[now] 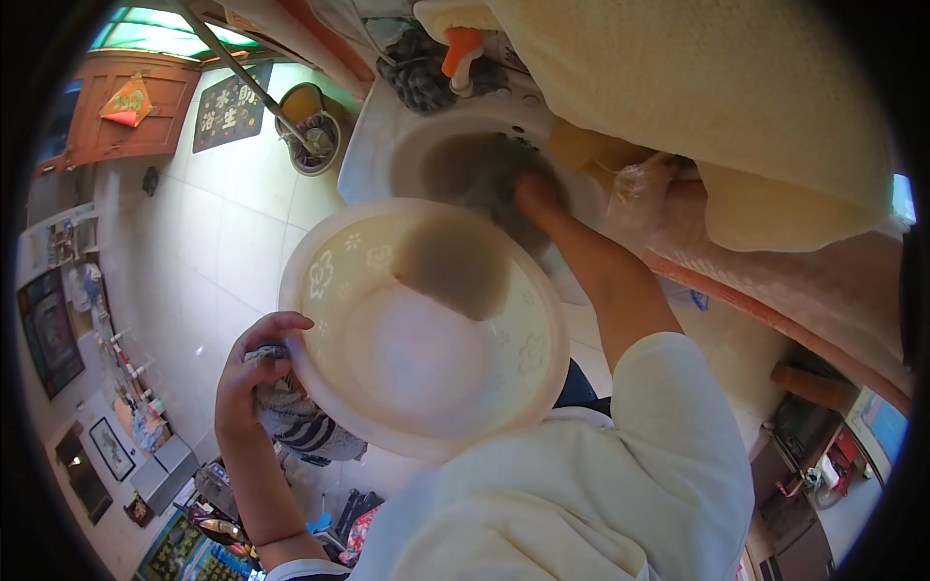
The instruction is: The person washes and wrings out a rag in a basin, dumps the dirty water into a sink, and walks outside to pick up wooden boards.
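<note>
A large pale plastic basin (417, 358) with flower patterns is tilted against the sink's front, with murky grey water (455, 266) pooled at its far side. My left hand (266, 358) is closed on the basin's left rim and also on a grey striped cloth (305, 426) hanging below. Beyond the basin, the white sink (412, 136) holds more dark, murky water. My right hand (538, 198) reaches into that water; its fingers are hidden, and what they hold, if anything, cannot be made out.
A bucket (312, 160) with a mop stands on the tiled floor at upper left, near a dark mat (231, 108). A dark cloth (417, 73) and an orange-topped bottle (462, 58) rest behind the sink. Pale towels (775, 116) hang at upper right.
</note>
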Demonstrator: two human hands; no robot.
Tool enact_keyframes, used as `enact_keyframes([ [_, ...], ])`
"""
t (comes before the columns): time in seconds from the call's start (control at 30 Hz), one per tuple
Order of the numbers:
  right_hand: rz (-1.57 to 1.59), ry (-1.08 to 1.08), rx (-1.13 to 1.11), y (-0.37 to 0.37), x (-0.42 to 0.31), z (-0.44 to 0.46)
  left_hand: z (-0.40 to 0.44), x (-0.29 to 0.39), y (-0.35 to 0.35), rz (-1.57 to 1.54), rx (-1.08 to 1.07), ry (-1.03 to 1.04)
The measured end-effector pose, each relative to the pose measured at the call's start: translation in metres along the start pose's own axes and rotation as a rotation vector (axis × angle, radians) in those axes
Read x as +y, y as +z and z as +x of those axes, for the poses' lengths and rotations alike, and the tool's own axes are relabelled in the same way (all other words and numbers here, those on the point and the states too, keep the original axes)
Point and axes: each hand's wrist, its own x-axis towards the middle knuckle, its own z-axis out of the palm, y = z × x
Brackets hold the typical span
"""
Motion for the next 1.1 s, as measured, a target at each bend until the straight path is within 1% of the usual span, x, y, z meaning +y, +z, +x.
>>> enact_keyframes([
  [0.03,0.050,0.095,-0.010,0.003,0.001,0.002,0.001,0.001,0.001,0.000,-0.006,-0.003],
  [0.1,0.364,0.153,0.039,0.012,0.013,0.005,0.003,0.005,0.004,-0.007,-0.016,-0.004],
  [0.17,0.654,0.194,0.026,0.010,0.024,-0.006,0.003,0.010,0.009,-0.025,-0.019,-0.005],
  [0.23,0.926,0.215,-0.046,-0.033,0.006,-0.045,0.007,0.013,0.010,-0.043,-0.038,-0.009],
  [0.3,0.887,0.164,-0.215,-0.073,-0.009,-0.081,0.008,0.019,0.014,-0.004,-0.048,0.002],
  [0.37,0.774,0.066,-0.307,-0.076,-0.009,-0.102,0.011,0.024,0.018,-0.001,-0.052,-0.001],
  [0.4,0.681,-0.005,-0.314,-0.068,-0.008,-0.108,0.014,0.027,0.020,0.000,-0.053,-0.002],
  [0.47,0.655,-0.031,-0.345,-0.067,-0.010,-0.124,0.023,0.035,0.019,-0.011,-0.102,-0.010],
  [0.53,0.788,0.051,-0.391,-0.102,-0.035,-0.139,0.036,0.043,0.023,-0.032,-0.111,-0.016],
  [0.6,0.758,0.026,-0.413,-0.095,-0.027,-0.139,0.047,0.052,0.030,-0.060,-0.084,-0.021],
  [0.63,0.742,0.014,-0.423,-0.091,-0.023,-0.138,0.052,0.058,0.033,-0.019,-0.082,0.000],
  [0.67,0.753,0.004,-0.422,-0.090,-0.022,-0.137,0.060,0.062,0.040,-0.037,-0.016,-0.013],
  [0.73,0.771,-0.018,-0.418,-0.085,-0.020,-0.133,0.068,0.078,0.060,0.005,0.005,-0.030],
  [0.77,0.768,-0.056,-0.414,-0.087,-0.020,-0.133,0.071,0.087,0.072,-0.016,0.004,-0.042],
  [0.8,0.765,-0.094,-0.408,-0.088,-0.019,-0.132,0.078,0.092,0.066,0.027,-0.070,-0.054],
  [0.87,0.790,-0.133,-0.374,-0.107,-0.027,-0.138,0.087,0.101,0.078,0.002,-0.054,-0.027],
  [0.9,0.809,-0.129,-0.356,-0.120,-0.034,-0.142,0.088,0.104,0.094,-0.024,0.036,0.025],
  [0.93,0.824,-0.136,-0.343,-0.127,-0.037,-0.145,0.095,0.112,0.090,-0.004,-0.107,-0.024],
  [1.0,0.820,-0.148,-0.360,-0.128,-0.039,-0.149,0.108,0.118,0.089,-0.082,-0.345,-0.071],
  [1.1,0.801,-0.165,-0.400,-0.121,-0.037,-0.151,0.110,0.127,0.111,-0.163,-0.332,-0.125],
])
